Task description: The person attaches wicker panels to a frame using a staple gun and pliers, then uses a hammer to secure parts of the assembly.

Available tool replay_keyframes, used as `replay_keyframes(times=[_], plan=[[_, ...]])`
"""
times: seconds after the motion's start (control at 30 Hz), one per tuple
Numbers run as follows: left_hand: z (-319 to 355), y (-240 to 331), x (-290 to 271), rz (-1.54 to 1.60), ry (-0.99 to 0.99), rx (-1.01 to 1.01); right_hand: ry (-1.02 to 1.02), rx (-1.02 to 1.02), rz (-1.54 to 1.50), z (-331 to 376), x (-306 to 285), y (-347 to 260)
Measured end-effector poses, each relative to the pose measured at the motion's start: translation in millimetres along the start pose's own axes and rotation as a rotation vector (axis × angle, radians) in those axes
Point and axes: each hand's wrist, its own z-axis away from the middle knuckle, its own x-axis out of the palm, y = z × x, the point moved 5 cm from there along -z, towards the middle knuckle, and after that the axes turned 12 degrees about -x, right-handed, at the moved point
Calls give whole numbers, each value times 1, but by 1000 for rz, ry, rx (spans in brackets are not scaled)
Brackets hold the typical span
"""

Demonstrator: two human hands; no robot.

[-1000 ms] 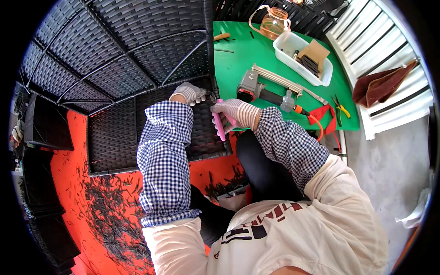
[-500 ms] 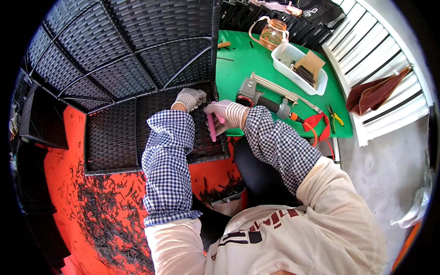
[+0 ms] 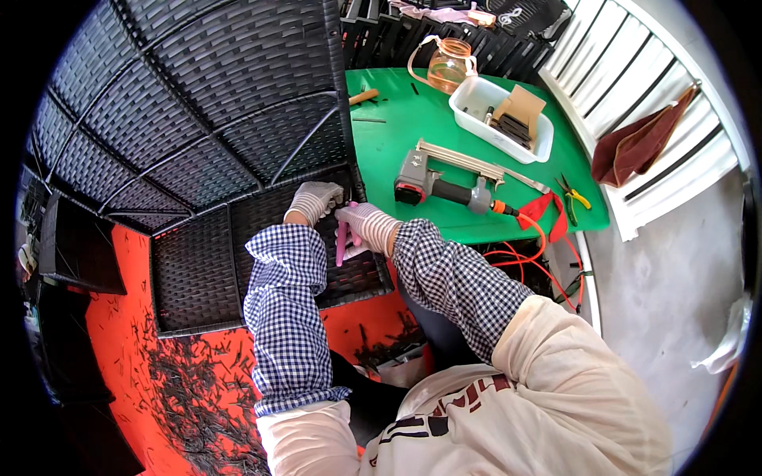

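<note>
A dark woven rattan furniture piece (image 3: pixel 194 266) lies before me, with a tall woven panel (image 3: pixel 262 71) rising from its far side. At its inner right corner my right hand (image 3: pixel 371 224), in a striped white glove, is closed around pink-handled pliers (image 3: pixel 341 244). The pliers' jaws are hard to see against the dark weave. My left hand (image 3: pixel 316 200), gloved alike, is beside them at the same corner. Its fingers are curled together against the weave, and what they pinch is hidden.
On the green table (image 3: pixel 373 159) at right lie a nail gun (image 3: pixel 432 186) with an orange hose (image 3: pixel 544 242), yellow-handled cutters (image 3: pixel 578 198), a white plastic bin (image 3: pixel 476 119) and an orange jar (image 3: pixel 450 67). Black scraps (image 3: pixel 198 397) litter the red floor (image 3: pixel 119 333).
The view has shifted, so the table and furniture appear moved left and slightly down. Both hands stay together at the corner, and the pliers remain in my right hand.
</note>
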Motion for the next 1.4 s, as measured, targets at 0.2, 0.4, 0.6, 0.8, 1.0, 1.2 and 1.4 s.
replay_keyframes(times=[0.2,0.4,0.6,0.8,1.0,1.2,1.4], plan=[[-10,20,8,-206,-17,-12,-30,-32,342,-53,-23,8],[-2,15,3,-435,48,181,-145,-109,349,-38,-6,3],[9,11,2,-227,-17,-44,28,-45,417,-20,2,-3],[7,1,-2,-135,8,-71,-113,-94,457,-20,4,-1],[-4,6,3,-31,-40,-62,-72,-6,157,-17,-7,0],[-1,7,3,281,-60,-354,-45,38,-170,1,-9,-12],[3,9,2,272,-38,-353,-42,-11,-45,-7,-5,-9]])
